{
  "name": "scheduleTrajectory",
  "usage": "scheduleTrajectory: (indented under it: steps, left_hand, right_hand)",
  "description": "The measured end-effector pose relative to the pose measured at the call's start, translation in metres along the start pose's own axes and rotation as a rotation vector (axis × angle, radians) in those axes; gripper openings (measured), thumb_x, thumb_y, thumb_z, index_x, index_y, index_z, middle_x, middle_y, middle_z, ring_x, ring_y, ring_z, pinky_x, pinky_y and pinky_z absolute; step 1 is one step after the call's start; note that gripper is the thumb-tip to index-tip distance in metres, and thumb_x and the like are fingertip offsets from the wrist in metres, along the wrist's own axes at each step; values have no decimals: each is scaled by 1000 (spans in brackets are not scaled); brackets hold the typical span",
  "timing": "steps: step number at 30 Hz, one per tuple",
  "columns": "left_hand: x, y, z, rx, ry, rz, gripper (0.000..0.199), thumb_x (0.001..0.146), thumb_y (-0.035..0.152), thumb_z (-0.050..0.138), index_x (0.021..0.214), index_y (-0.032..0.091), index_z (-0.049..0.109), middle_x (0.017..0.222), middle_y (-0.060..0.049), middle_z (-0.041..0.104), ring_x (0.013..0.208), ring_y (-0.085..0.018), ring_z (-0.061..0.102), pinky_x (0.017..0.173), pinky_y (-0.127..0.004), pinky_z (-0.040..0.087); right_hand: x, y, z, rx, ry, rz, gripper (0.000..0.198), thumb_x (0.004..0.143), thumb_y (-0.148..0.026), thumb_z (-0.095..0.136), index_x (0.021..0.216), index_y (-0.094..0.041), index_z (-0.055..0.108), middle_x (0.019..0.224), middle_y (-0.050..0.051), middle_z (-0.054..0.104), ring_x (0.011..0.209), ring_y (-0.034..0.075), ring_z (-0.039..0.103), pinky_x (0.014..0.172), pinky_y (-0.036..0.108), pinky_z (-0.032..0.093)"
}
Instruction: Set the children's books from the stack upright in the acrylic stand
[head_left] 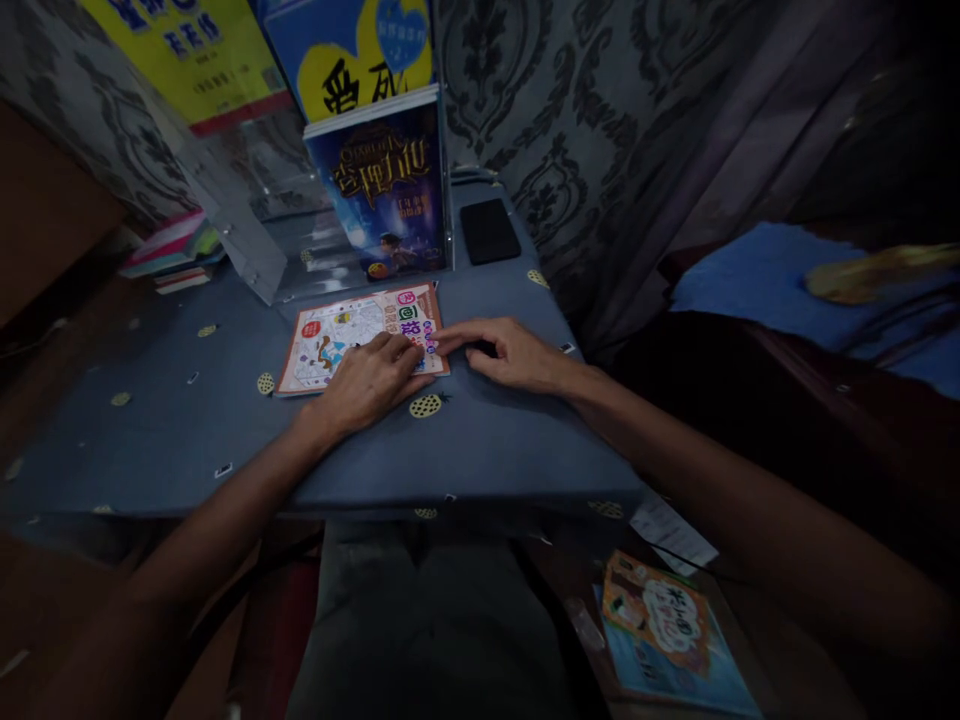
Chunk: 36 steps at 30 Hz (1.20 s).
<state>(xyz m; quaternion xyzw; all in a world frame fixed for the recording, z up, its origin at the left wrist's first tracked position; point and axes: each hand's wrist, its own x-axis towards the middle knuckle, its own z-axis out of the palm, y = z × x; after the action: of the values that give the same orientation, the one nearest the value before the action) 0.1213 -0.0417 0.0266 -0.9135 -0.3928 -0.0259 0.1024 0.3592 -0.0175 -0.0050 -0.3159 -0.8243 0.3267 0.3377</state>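
On a booklet (319, 345), left grip (379, 375) unclenched and flat, right grip (510, 353) parted, at the booklet's right edge

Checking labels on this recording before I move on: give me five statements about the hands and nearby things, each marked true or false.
1. The left hand rests on the booklet. True.
2. The right hand holds a pen. False: it holds none; its fingers are at the booklet's right edge.
3. A dark blue book stands in the clear rack. True.
4. The booklet stands upright. False: it lies flat.
5. The tablecloth has pineapples on it. True.
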Motion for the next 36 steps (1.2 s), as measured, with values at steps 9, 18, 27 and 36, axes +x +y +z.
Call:
scheduleTrajectory:
  steps: [9, 18, 27, 36]
  left_hand:
    - [-21, -10, 2, -17, 92, 127, 49, 106, 52, 40, 120, 14, 67, 123, -16, 71, 113, -27, 68, 89, -39, 58]
    - [-27, -18, 13, -71, 176, 146, 50, 109, 46, 32, 124, 16, 68, 125, -12, 73, 119, -23, 69, 97, -38, 58]
    - [-28, -18, 17, -76, 218, 153, 48, 109, 43, 32, 124, 15, 69, 123, -13, 74, 116, -23, 70, 94, -39, 60]
    - [-27, -17, 7, -54, 127, 166, 48, 105, 51, 44, 125, 14, 66, 126, -15, 71, 116, -26, 70, 93, -39, 59]
  right_hand:
    - [-3, -10, 11, 43, -106, -109, 46, 86, -11, 53, 127, -20, 71, 112, 4, 79, 100, 18, 72, 90, 33, 55]
    - [10, 4, 17, -221, -105, -303, 23, 94, -34, 68, 110, -21, 77, 113, 8, 75, 111, 25, 64, 102, 45, 46]
    - [14, 6, 18, -229, -84, -372, 21, 98, -33, 63, 108, -21, 78, 104, 7, 77, 102, 24, 65, 92, 42, 50]
    - [15, 6, 13, -170, -112, -367, 18, 91, -28, 68, 105, -23, 79, 106, 7, 78, 105, 25, 67, 96, 45, 51]
